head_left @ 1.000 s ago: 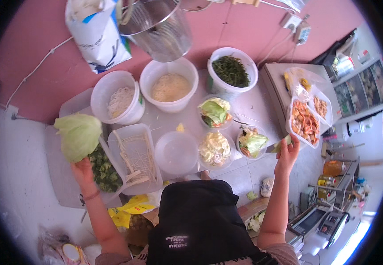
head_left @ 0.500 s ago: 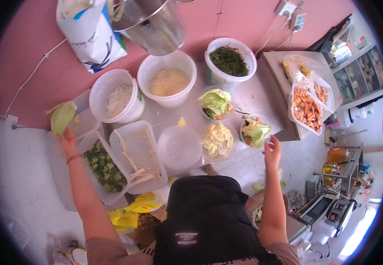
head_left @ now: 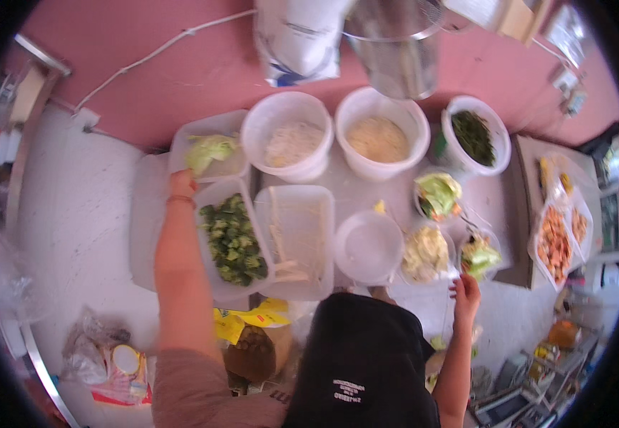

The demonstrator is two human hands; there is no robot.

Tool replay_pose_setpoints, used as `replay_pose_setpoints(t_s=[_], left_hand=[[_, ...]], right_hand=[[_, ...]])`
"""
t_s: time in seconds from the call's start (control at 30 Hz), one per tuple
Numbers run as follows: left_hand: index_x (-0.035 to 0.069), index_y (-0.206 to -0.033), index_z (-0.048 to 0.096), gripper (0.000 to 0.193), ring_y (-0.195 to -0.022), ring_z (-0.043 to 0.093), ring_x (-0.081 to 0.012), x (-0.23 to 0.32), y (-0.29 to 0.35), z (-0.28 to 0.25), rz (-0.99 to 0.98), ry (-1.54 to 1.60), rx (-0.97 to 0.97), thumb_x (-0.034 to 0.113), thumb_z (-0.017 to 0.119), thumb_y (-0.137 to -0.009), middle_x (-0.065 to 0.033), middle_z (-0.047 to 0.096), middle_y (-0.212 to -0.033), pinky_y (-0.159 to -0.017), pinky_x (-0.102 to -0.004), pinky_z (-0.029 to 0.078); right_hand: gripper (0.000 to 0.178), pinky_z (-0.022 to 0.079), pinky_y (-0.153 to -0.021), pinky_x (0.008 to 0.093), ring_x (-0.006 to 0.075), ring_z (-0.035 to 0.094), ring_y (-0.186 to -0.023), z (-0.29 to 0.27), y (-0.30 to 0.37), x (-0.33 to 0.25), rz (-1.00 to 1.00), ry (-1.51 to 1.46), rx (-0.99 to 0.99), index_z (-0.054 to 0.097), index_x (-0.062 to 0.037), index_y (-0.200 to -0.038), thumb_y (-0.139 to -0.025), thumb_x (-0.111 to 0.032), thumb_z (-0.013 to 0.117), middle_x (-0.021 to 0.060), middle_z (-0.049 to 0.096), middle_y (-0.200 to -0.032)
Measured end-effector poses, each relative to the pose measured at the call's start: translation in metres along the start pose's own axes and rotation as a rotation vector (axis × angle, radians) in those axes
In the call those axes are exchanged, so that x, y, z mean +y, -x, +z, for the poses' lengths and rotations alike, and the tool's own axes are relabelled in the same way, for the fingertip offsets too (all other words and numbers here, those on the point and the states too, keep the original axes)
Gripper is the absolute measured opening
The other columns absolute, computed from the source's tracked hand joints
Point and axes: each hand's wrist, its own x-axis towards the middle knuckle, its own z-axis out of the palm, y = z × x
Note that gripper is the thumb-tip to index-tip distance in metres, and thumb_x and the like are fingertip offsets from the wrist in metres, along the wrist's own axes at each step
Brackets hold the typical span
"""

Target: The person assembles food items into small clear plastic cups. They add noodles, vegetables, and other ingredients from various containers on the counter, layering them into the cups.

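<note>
My left hand is closed on the near end of a pale green cabbage leaf; motion blurs its fingers. The leaf lies over a clear plastic bin at the back left. Beside that wrist, broccoli florets fill another bin. My right hand holds nothing, its fingers loosely bent and apart, just in front of a small bowl of vegetables topped with cabbage. Nearby are a bowl of pale cabbage pieces and a bowl of greens under cabbage leaf.
Along the pink wall stand tubs of white noodles, yellowish noodles and dark green strands. A bin with pale strips and a round clear container sit nearest me. Orange food pieces fill a right-hand tray.
My view has swung left. My left hand has brought the cabbage leaf rightward over the back bin. My right hand stays near the small bowl, fingers a little more bent.
</note>
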Motion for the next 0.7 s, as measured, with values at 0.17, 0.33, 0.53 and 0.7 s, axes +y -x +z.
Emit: replay_pose_setpoints(t_s=[0.17,0.33,0.53,0.7], left_hand=[[-0.001,-0.077,0.066,0.029,-0.083,0.063,-0.0309,0.003,-0.013,0.009,0.61,-0.344,0.445,0.023,0.051,-0.082,-0.0192,0.065,-0.083,-0.071,-0.0386,0.05],[0.0,-0.092,0.065,0.045,-0.093,0.06,-0.034,0.047,-0.008,-0.011,0.59,-0.626,0.305,0.041,0.049,-0.083,-0.0184,0.064,-0.094,-0.086,-0.0397,0.045],[0.001,-0.103,0.063,0.059,-0.098,0.059,-0.0347,0.076,0.0,0.042,0.167,-0.668,0.3,0.054,0.052,-0.079,-0.0195,0.064,-0.1,-0.088,-0.0415,0.043],[0.001,-0.099,0.061,0.039,-0.086,0.061,-0.0289,0.063,-0.052,0.049,0.353,-0.415,0.076,0.036,0.058,-0.084,-0.0158,0.063,-0.102,-0.079,-0.0406,0.046]], right_hand=[[0.019,0.044,-0.053,0.0223,0.0104,0.058,-0.065,0.002,0.001,0.006,-0.001,0.012,-0.015,0.055,-0.0028,-0.105,-0.087,-0.011,0.053,0.0045,0.061,-0.083],[0.018,0.045,-0.053,0.023,0.0115,0.058,-0.065,-0.004,0.01,0.004,-0.004,0.011,0.014,0.055,-0.0018,-0.104,-0.087,-0.01,0.053,0.0062,0.061,-0.083],[0.016,0.043,-0.052,0.0216,0.0102,0.056,-0.063,-0.02,0.047,0.009,0.067,0.077,0.096,0.055,-0.0021,-0.103,-0.088,-0.007,0.051,0.005,0.06,-0.081],[0.014,0.043,-0.052,0.022,0.0103,0.055,-0.062,-0.014,0.06,-0.005,0.112,0.087,0.12,0.055,-0.0015,-0.1,-0.087,-0.004,0.05,0.0046,0.059,-0.078]])
